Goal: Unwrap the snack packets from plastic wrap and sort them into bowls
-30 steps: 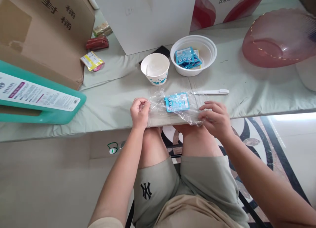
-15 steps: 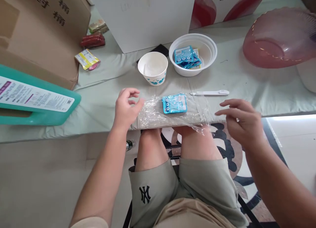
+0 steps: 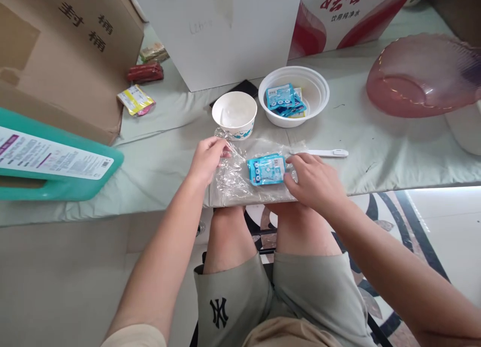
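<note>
A blue printed packet [image 3: 266, 170] lies on a sheet of clear plastic film [image 3: 235, 187] at the table's front edge. Pinched between the thumb and fingers of my left hand [image 3: 209, 159] is the film's upper left part, slightly lifted and crinkled. My right hand [image 3: 316, 181] is at the packet's right end, thumb and index finger apart, their tips at its edge; whether they press on it I cannot tell. Just behind the film stands a white paper bowl [image 3: 235, 111] with a blue pattern. A white-handled knife-like tool [image 3: 326, 152] lies beyond my right hand, its left end partly hidden.
A white plastic bowl [image 3: 321, 94] holds several blue and yellow packets. Left are a green container [image 3: 90, 177], a cardboard box [image 3: 75, 81] and small packages [image 3: 136, 100]. White boxes [image 3: 233, 41] stand behind, a pink translucent bowl [image 3: 413, 81] at right.
My left hand has moved right and taken hold of the film, lifting its corner toward the paper bowl. My right hand has come in from the right to the packet's end.
</note>
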### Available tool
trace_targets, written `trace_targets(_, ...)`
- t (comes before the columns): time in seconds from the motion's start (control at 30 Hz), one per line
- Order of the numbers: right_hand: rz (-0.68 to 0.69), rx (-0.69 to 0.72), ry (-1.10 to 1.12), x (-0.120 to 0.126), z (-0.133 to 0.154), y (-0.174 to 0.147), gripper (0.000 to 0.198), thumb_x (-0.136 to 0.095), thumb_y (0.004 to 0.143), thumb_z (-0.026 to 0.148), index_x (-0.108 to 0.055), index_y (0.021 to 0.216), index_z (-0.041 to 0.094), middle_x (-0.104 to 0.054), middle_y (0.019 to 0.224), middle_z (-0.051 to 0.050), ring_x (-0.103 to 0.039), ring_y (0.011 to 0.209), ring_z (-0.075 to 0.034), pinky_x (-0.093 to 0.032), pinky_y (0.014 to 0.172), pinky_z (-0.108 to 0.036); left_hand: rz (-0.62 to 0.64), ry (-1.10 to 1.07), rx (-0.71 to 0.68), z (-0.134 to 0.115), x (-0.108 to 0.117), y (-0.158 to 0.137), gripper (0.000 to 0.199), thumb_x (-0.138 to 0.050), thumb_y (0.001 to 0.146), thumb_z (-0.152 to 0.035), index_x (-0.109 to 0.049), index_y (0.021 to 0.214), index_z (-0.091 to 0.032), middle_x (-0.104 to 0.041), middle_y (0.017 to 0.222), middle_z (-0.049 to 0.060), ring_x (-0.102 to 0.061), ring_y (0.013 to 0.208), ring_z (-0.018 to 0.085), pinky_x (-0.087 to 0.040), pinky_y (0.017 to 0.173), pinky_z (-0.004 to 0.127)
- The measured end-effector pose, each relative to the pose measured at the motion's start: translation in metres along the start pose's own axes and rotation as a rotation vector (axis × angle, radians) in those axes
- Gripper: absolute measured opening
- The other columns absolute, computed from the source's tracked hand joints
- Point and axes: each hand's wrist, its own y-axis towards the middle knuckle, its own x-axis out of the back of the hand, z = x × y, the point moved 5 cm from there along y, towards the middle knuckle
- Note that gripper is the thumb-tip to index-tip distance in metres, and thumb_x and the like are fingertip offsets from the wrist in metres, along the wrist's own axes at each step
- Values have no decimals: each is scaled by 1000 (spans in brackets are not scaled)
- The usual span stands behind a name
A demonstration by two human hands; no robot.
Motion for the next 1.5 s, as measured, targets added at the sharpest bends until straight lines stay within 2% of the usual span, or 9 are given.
trace_targets(0.17,61,173,21,6,26,11,28,-53,90,26,-63,115,19,-68,116,-15,-61,108,-34,-48,86,-44,80,175,112,20,9,-21,27,-68,77,-44,-66,70,-17,-67,68,5,-57,55,14,-35,43,22)
trace_targets(0.27,148,312,34,-2,37,21,47,-60,83,25,-56,130,21,-62,134,-13,-55,123,-35,-46,96,-45,195,307,15,29,5,-32,22,-65,77,-40,-66,71,-19,-62,59,0,-53,52,14,-38,48,24)
trace_targets(0.37,280,343,-5,-12,41,32,63,-64,80,25,-49,141,24,-61,135,-12,-58,120,-35,-46,95,-45,119,394,-117,31,4,-37,20,-60,79,-36,-63,68,-20,-60,57,-1,-52,53,13,-38,54,24)
trace_targets(0.5,334,277,-81,-12,41,42,69,-69,78,30,-46,142,20,-63,123,-17,-63,109,-36,-47,85,-42,-20,385,-181,29,7,-45,21,-57,79,-37,-63,69,-20,-52,53,-4,-45,51,11,-35,56,24)
trace_targets(0.77,383,177,107,-11,30,37,53,-63,80,27,-48,130,18,-69,117,-13,-66,98,-29,-44,71,-32,-14,278,-170,32,13,-46,22,-58,78,-40,-63,70,-20,-44,51,-6,-38,50,11,-33,54,24)
trace_targets(0.93,304,117,320,-12,15,29,30,-59,80,29,-50,107,21,-67,91,-6,-62,82,-25,-45,71,-35,-46,249,-189,31,15,-47,22,-59,77,-40,-63,68,-20,-46,53,-5,-41,53,11,-34,54,24)
trace_targets(1.17,168,-38,641,-13,-17,19,25,-60,76,33,-47,95,23,-65,89,-2,-61,82,-23,-49,72,-36,-109,214,-148,33,15,-46,21,-61,74,-39,-64,71,-19,-47,54,-5,-40,53,10,-33,53,23)
trace_targets(1.37,431,276,306,-2,32,43,23,-59,76,18,-58,99,18,-70,100,-10,-65,94,-27,-47,79,-34,-161,262,-139,29,13,-46,23,-59,74,-40,-63,68,-18,-44,52,-5,-37,52,10,-31,52,22)
trace_targets(1.5,499,318,50,-3,50,47,32,-61,79,19,-59,111,15,-70,112,-15,-66,103,-31,-46,77,-34,-186,261,-143,27,14,-48,22,-59,74,-38,-64,68,-18,-46,52,-4,-40,52,10,-33,53,22)
